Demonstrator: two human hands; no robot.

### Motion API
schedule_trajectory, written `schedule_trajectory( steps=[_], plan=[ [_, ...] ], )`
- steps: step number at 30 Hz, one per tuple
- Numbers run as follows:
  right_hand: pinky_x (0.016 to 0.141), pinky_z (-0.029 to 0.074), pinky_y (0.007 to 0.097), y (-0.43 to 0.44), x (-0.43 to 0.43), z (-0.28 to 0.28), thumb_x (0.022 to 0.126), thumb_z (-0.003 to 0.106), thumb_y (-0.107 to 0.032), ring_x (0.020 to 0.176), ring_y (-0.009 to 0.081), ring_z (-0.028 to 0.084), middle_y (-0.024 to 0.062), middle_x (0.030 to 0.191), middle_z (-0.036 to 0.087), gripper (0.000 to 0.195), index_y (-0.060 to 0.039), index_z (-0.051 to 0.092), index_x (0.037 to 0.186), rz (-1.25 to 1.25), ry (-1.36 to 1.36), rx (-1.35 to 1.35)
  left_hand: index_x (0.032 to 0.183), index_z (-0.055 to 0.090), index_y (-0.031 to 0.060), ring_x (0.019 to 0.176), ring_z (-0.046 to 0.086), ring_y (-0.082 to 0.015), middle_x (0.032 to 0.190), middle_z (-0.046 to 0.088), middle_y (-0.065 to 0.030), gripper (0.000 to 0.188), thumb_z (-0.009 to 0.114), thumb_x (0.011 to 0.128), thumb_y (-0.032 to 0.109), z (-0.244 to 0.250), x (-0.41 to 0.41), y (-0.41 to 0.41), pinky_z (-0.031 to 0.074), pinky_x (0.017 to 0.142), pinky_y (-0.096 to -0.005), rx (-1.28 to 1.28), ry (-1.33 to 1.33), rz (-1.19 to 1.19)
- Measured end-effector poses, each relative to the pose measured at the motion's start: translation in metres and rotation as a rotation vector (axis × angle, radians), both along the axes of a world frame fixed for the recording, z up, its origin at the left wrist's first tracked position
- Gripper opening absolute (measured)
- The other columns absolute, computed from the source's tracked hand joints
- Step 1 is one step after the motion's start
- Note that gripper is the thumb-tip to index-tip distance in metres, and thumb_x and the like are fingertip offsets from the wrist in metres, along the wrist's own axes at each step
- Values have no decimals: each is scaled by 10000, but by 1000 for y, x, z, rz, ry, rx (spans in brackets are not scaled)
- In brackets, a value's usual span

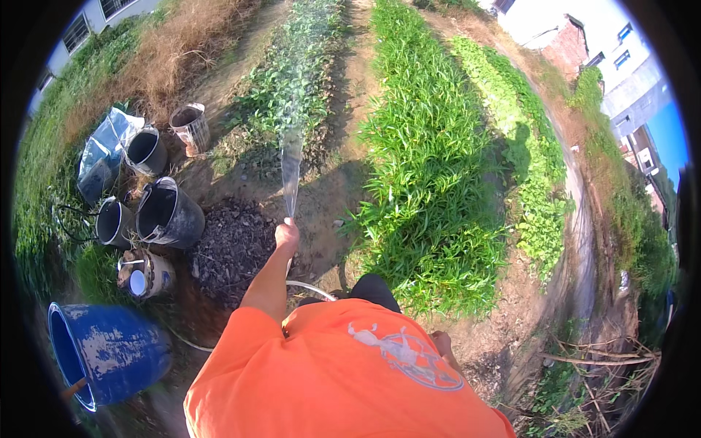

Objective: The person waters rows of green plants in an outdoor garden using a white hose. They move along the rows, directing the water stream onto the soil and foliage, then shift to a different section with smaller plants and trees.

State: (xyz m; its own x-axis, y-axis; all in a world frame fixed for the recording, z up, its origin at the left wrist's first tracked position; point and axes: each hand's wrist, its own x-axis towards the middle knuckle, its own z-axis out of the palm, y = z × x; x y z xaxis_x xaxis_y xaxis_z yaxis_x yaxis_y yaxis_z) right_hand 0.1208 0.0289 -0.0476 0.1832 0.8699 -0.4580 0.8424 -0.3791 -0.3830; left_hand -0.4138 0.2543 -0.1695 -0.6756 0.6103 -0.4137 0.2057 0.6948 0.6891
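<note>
My left hand (287,235) is stretched out in front, closed around the end of a pale garden hose (310,287). A fan of water (291,169) leaves the hose end at my thumb and falls over a bed of low leafy plants (274,93). The hose runs back from the hand beneath my arm, passes behind my body and shows again at my left. My right hand (441,341) hangs low at my right side, partly hidden by my orange shirt (328,372); its fingers cannot be made out.
At left stand several dark buckets (171,213), a pale bucket (190,128), a bucket holding a small container (148,274) and a large blue barrel (115,350) on its side. A dark ash-like heap (233,246) lies near my hand. Dense narrow-leaved greens (432,180) grow at right, beyond a dirt strip (356,71).
</note>
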Motion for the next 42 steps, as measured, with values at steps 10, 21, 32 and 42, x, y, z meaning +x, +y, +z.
schedule_trajectory(
  steps=[10, 21, 32, 42],
  plan=[
    [687, 484, 411, 47, -7, 6, 732, 563, -276, 723, 370, 612, 235, 721, 616, 303, 16, 645, 730, 71, -29, -53, 856, 608, -97, 887, 583, -413, 858, 598, -299, 554, 371, 878, 404, 41, 7, 5, 462, 784, -437, -119, -66, 31],
    [688, 484, 409, 156, 4, -21, 738, 596, -260, 731, 368, 608, 232, 743, 620, 282, 9, 651, 801, 42, -27, -102, 841, 598, -113, 823, 613, -379, 813, 612, -273, 580, 367, 876, 418, 3, -6, 5, 479, 723, -430, -256, -200, 93],
    [622, 474, 419, 298, 8, -15, 745, 573, -237, 667, 364, 590, 197, 709, 610, 245, 2, 625, 740, 311, -11, -9, 541, 405, 58, 314, 398, -198, 429, 389, -51, 498, 359, 893, 407, 15, 2, -19, 293, 297, -328, -221, -352, 237],
    [699, 484, 398, 358, -31, -1, 751, 570, -247, 745, 345, 608, 192, 775, 631, 247, -17, 650, 792, 378, -57, -49, 525, 407, 62, 322, 364, -180, 425, 373, -46, 492, 357, 900, 376, 1, 8, -39, 270, 321, -332, -173, -643, 351]
  ],
)
